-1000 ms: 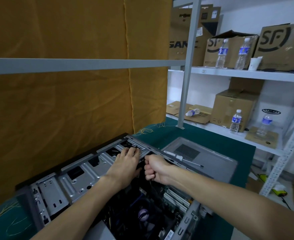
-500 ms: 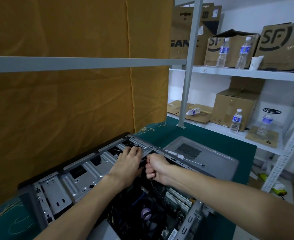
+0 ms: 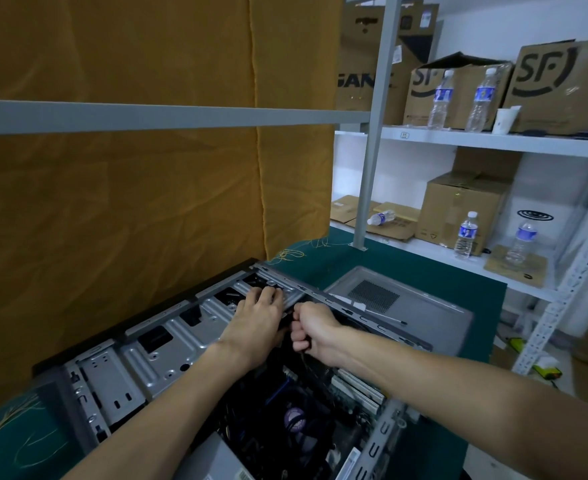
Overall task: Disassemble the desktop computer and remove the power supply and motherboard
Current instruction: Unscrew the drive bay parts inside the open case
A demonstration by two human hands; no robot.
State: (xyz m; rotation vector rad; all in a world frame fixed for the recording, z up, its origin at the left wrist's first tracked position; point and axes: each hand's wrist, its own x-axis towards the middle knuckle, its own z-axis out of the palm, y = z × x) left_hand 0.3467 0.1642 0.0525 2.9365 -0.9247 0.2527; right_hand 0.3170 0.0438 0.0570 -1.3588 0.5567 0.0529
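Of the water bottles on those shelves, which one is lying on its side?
The bottle on the flattened cardboard, lower shelf, just right of the grey upright post. The other four water bottles, two on each shelf, stand upright.

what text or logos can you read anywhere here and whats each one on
"SF" on the top-shelf right box
"SF", partly hidden by a bottle, on the middle box
"SANE", perhaps cut off by the post, on the tall left box
Bottle labels, shelf tag, case sticker: too small or blurred to read
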